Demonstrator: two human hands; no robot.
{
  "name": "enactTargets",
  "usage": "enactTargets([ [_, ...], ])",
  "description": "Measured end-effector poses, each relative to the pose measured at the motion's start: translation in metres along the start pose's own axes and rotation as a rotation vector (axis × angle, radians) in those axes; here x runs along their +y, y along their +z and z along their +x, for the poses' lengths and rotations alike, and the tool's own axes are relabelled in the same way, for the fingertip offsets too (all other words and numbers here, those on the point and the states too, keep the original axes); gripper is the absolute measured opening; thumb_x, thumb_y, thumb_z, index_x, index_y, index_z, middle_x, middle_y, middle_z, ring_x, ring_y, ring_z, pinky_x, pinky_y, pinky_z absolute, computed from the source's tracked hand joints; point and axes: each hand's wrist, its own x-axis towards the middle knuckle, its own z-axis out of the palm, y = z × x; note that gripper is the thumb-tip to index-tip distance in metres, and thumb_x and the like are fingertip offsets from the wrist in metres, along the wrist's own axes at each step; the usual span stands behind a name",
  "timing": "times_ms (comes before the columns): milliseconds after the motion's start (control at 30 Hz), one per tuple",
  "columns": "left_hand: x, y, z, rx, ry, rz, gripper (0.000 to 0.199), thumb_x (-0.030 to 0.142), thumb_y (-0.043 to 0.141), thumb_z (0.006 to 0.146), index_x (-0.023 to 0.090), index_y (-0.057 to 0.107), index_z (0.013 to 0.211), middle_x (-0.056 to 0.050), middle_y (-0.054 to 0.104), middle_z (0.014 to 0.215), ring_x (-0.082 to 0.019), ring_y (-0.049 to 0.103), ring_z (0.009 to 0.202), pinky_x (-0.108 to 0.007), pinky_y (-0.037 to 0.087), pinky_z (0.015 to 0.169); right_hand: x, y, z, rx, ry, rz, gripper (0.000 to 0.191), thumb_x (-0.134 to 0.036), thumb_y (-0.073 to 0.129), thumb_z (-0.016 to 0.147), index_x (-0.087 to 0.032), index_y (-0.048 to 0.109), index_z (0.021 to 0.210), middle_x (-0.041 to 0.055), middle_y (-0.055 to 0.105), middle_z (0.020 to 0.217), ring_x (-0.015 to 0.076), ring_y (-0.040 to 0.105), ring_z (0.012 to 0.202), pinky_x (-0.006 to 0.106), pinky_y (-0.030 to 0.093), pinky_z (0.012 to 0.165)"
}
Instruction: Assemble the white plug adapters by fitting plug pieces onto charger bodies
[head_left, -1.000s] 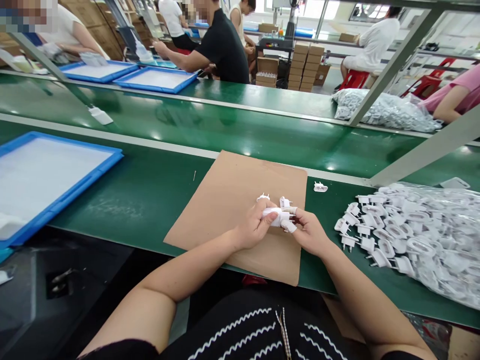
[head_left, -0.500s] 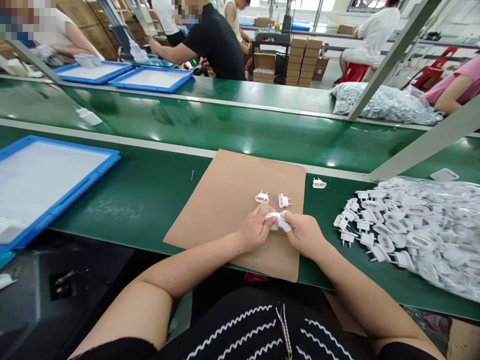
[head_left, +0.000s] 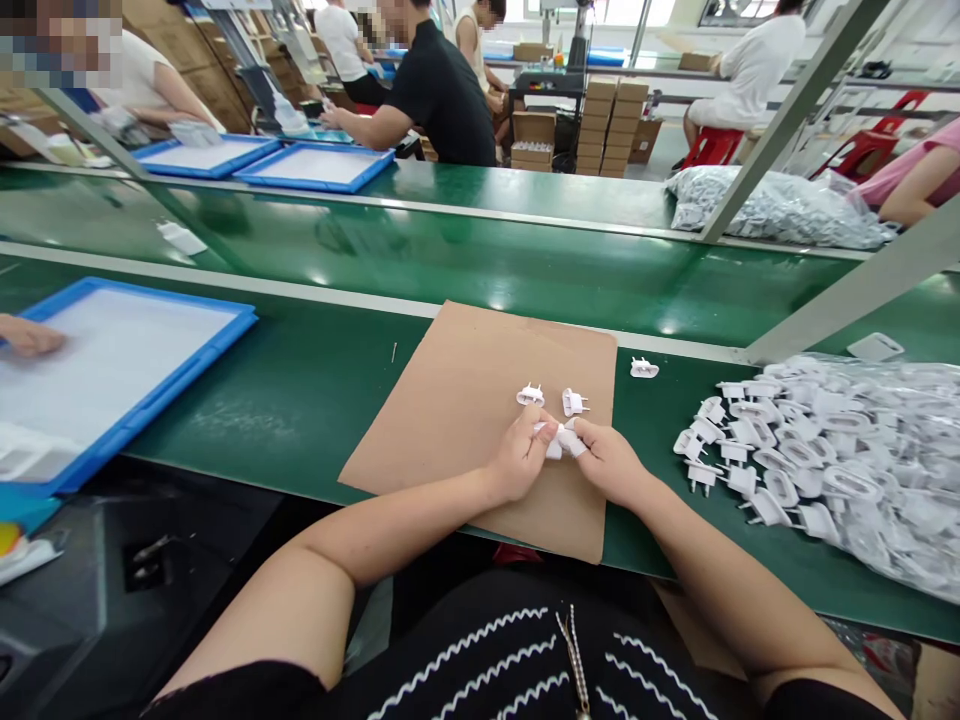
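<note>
My left hand and my right hand meet over a brown cardboard sheet, fingers closed on small white plastic parts between them. Fingers cover much of these parts, so their exact shape is unclear. Just beyond my hands, a white two-pin plug piece and a second plug piece lie on the cardboard. Another plug piece rests on the green table, right of the sheet.
A plastic bag with many white plug pieces spreads over the right side. At left is a blue-rimmed tray with another person's hand over it. A slanted metal post rises at right. People sit across the bench.
Another person's hand has come in over the left tray. My hands still grip the white parts, with a slight shift of fingers. The view has moved slightly.
</note>
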Motion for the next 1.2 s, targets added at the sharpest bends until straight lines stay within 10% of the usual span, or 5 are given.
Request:
enactTargets([
  [300, 0.022, -0.019, 0.017, -0.545, -0.395, -0.630, 0.061, 0.051, 0.080, 0.085, 0.019, 0.057, 0.132, -0.010, 0.072, 0.100, -0.021, 0.071, 0.084, -0.036, 0.058, 0.079, 0.005, -0.045, -0.001, -0.011, 0.095, 0.320, 0.044, -0.059, 0.046, 0.098, -0.021, 0.063, 0.086, 0.0022, 0.068, 0.070, 0.0185, 0.060, 0.064, 0.029, 0.043, 0.063],
  [467, 0.036, -0.036, 0.027, -0.307, -0.294, -0.618, 0.050, 0.041, 0.086, 0.081, 0.021, 0.069, 0.124, -0.014, 0.067, 0.134, -0.030, 0.064, 0.125, -0.042, 0.055, 0.101, 0.039, -0.095, -0.012, 0.559, 0.413, -0.204, 0.034, -0.046, 0.056, 0.097, -0.022, 0.067, 0.118, 0.0113, 0.072, 0.111, 0.0300, 0.065, 0.101, 0.038, 0.046, 0.080],
  [667, 0.007, -0.074, 0.106, 0.007, -0.191, -0.434, 0.057, 0.036, 0.092, 0.071, 0.019, 0.065, 0.118, -0.011, 0.068, 0.124, -0.024, 0.068, 0.110, -0.038, 0.058, 0.093, 0.080, -0.111, -0.009, 0.338, 0.754, -0.538, 0.052, -0.038, 0.074, 0.086, -0.020, 0.064, 0.134, 0.0203, 0.056, 0.137, 0.0436, 0.052, 0.127, 0.050, 0.047, 0.094],
  [933, -0.066, -0.087, 0.234, 0.433, -0.198, 0.190, 0.054, 0.004, 0.075, 0.070, 0.014, 0.056, 0.119, -0.006, 0.062, 0.118, -0.014, 0.065, 0.098, -0.032, 0.053, 0.098, 0.089, -0.100, 0.005, 0.450, 0.575, -0.487, 0.038, -0.009, 0.056, 0.090, -0.013, 0.070, 0.125, 0.0179, 0.063, 0.130, 0.0315, 0.059, 0.119, 0.040, 0.048, 0.098],
  [1200, -0.067, -0.088, 0.246, 0.457, -0.295, 0.390, 0.088, 0.009, 0.083, 0.066, 0.009, 0.037, 0.141, -0.024, 0.045, 0.146, -0.035, 0.040, 0.144, -0.051, 0.032, 0.121, 0.087, -0.078, 0.025, 0.327, 0.231, -0.469, 0.044, -0.008, 0.057, 0.092, -0.024, 0.064, 0.132, 0.0115, 0.066, 0.130, 0.0305, 0.055, 0.126, 0.052, 0.035, 0.114],
])
